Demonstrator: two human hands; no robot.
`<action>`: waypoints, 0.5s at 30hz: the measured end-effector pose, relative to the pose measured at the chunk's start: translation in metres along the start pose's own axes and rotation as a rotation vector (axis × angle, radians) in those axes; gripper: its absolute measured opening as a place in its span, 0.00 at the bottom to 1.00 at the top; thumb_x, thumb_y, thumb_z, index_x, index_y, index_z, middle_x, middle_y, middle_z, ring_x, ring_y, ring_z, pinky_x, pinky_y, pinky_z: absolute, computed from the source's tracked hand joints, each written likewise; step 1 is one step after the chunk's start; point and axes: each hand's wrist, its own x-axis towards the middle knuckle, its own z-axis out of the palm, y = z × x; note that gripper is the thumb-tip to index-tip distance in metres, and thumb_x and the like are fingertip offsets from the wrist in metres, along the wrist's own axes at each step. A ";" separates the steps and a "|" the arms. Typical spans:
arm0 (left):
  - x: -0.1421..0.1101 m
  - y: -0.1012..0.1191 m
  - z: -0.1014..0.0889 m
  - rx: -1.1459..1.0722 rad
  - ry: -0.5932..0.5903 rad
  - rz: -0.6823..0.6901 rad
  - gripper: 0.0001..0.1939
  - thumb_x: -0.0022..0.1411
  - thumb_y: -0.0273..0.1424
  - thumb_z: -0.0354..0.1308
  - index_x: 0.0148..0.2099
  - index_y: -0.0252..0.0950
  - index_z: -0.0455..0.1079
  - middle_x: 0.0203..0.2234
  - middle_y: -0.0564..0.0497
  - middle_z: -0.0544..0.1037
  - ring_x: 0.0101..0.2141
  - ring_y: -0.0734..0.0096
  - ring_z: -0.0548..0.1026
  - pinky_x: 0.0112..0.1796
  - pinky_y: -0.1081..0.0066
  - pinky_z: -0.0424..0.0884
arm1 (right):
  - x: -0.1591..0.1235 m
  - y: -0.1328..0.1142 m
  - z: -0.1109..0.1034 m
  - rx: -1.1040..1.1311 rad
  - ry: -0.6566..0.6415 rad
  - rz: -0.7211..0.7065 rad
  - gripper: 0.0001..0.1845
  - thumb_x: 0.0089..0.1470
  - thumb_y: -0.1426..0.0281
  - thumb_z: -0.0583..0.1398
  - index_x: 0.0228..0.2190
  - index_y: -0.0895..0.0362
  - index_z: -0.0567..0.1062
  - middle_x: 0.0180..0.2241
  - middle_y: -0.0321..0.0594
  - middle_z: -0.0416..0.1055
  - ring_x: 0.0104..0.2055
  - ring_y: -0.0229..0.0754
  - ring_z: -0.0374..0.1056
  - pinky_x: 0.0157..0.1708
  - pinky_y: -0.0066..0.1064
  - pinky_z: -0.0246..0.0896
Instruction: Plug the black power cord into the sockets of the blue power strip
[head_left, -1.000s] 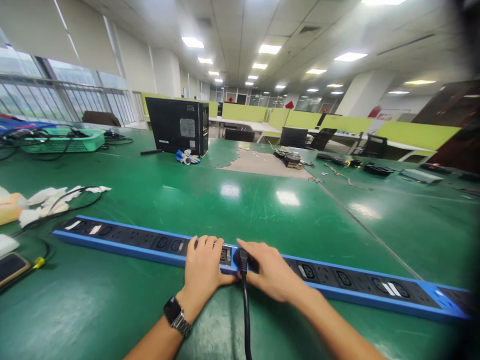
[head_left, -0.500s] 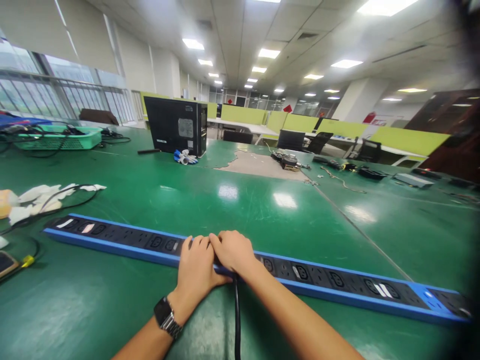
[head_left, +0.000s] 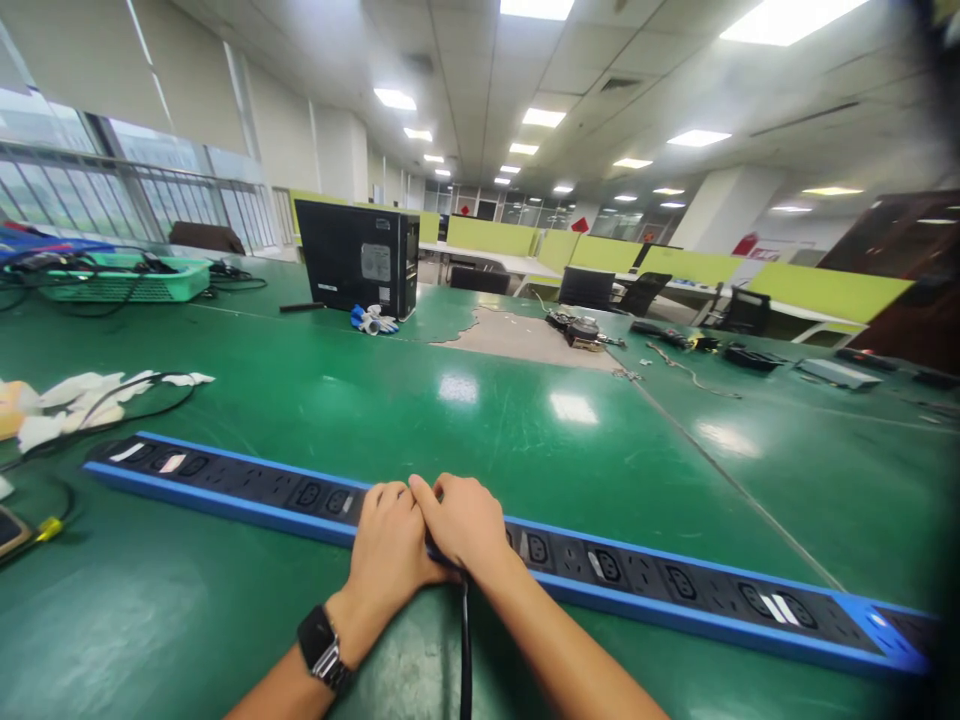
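Observation:
A long blue-edged power strip (head_left: 637,575) with black sockets lies across the green table in front of me. My left hand (head_left: 390,540) is wrapped over the strip's middle, its thumb along the near side. Close against it, my right hand (head_left: 469,520) is closed over the sockets. From beneath my right hand a black power cord (head_left: 466,650) runs down toward me; its plug end is covered by my fingers. A dark-faced watch (head_left: 322,640) is on my left wrist.
The green table (head_left: 300,390) has a torn bare patch. A black computer tower (head_left: 356,258) stands at the back with gloves (head_left: 373,320) beside it. A green basket (head_left: 142,287) of cables is far left, white gloves (head_left: 79,400) nearer. Loose parts (head_left: 581,328) lie to the right.
Both hands have shifted slightly down in view, along with the scene. The right hand's fingers are drawn in a little more over the sockets. Grip and strip position look much the same.

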 end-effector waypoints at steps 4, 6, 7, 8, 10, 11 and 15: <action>0.000 -0.004 0.002 0.006 0.024 0.029 0.31 0.42 0.44 0.67 0.48 0.34 0.72 0.37 0.43 0.77 0.43 0.52 0.70 0.49 0.54 0.60 | -0.001 0.002 -0.001 0.033 -0.021 0.021 0.31 0.59 0.49 0.44 0.34 0.56 0.78 0.37 0.48 0.78 0.41 0.49 0.73 0.37 0.36 0.62; -0.001 -0.004 0.003 0.017 0.026 0.038 0.32 0.42 0.45 0.67 0.48 0.33 0.72 0.38 0.43 0.77 0.43 0.52 0.70 0.49 0.54 0.61 | 0.001 0.003 -0.001 0.003 -0.061 -0.005 0.32 0.59 0.49 0.43 0.36 0.56 0.78 0.38 0.49 0.77 0.42 0.50 0.73 0.38 0.38 0.63; -0.001 -0.005 0.003 0.020 0.028 0.042 0.32 0.42 0.46 0.67 0.48 0.33 0.72 0.38 0.43 0.77 0.43 0.52 0.70 0.49 0.54 0.61 | 0.002 0.004 -0.002 -0.018 -0.084 -0.023 0.33 0.59 0.48 0.43 0.36 0.56 0.78 0.39 0.50 0.77 0.42 0.51 0.73 0.38 0.39 0.63; -0.001 -0.005 0.003 0.020 0.030 0.046 0.32 0.42 0.46 0.67 0.47 0.33 0.72 0.38 0.43 0.77 0.43 0.52 0.71 0.49 0.55 0.61 | 0.004 0.004 -0.002 -0.037 -0.104 -0.043 0.33 0.59 0.48 0.43 0.36 0.57 0.78 0.39 0.51 0.77 0.42 0.52 0.73 0.38 0.40 0.63; -0.001 -0.005 0.004 0.009 0.041 0.056 0.30 0.42 0.46 0.67 0.45 0.34 0.73 0.37 0.44 0.77 0.43 0.53 0.71 0.49 0.55 0.61 | 0.007 0.004 -0.003 -0.061 -0.130 -0.078 0.34 0.59 0.48 0.43 0.35 0.58 0.79 0.39 0.53 0.77 0.42 0.53 0.73 0.39 0.41 0.63; -0.002 -0.006 0.003 0.000 0.046 0.059 0.29 0.42 0.46 0.67 0.44 0.34 0.73 0.37 0.44 0.77 0.42 0.54 0.71 0.49 0.56 0.61 | 0.008 0.004 -0.004 -0.073 -0.136 -0.096 0.34 0.59 0.49 0.43 0.35 0.59 0.79 0.39 0.54 0.77 0.43 0.54 0.73 0.40 0.41 0.63; -0.002 -0.005 0.002 -0.030 0.045 0.046 0.29 0.41 0.46 0.68 0.44 0.35 0.73 0.36 0.45 0.77 0.42 0.54 0.71 0.48 0.56 0.62 | 0.008 0.003 -0.005 -0.102 -0.123 -0.136 0.33 0.60 0.51 0.43 0.36 0.60 0.79 0.39 0.55 0.77 0.43 0.54 0.73 0.40 0.40 0.63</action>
